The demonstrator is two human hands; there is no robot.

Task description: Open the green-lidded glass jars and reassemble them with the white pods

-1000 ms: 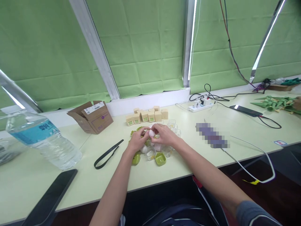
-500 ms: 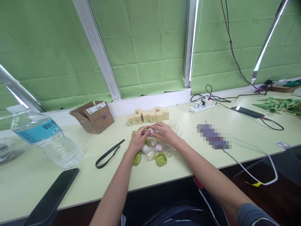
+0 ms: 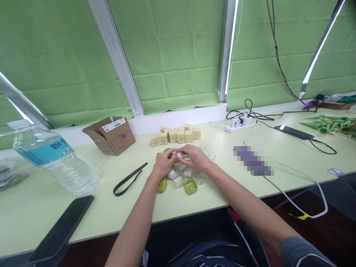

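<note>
My left hand [image 3: 164, 164] and my right hand [image 3: 196, 157] meet over the middle of the pale table [image 3: 194, 200]. Together their fingertips pinch a small pinkish-white round piece [image 3: 180, 154]. Under and around them lie small clear cups [image 3: 178, 180], green lids [image 3: 191, 186] and more pinkish-white pieces [image 3: 188, 172]. A row of small tan cube boxes [image 3: 176, 135] stands just behind.
A water bottle [image 3: 51, 159] lies at the left, with a dark phone [image 3: 62, 228] near the front edge and a black strap [image 3: 128, 178] beside it. An open cardboard box [image 3: 110, 135] sits behind. A power strip [image 3: 239, 126], cables, another phone [image 3: 291, 131] and green cones [image 3: 325, 123] are at the right.
Both hands stay together on the small round piece, working it slightly. The view has shifted a little; nothing else on the table moved.
</note>
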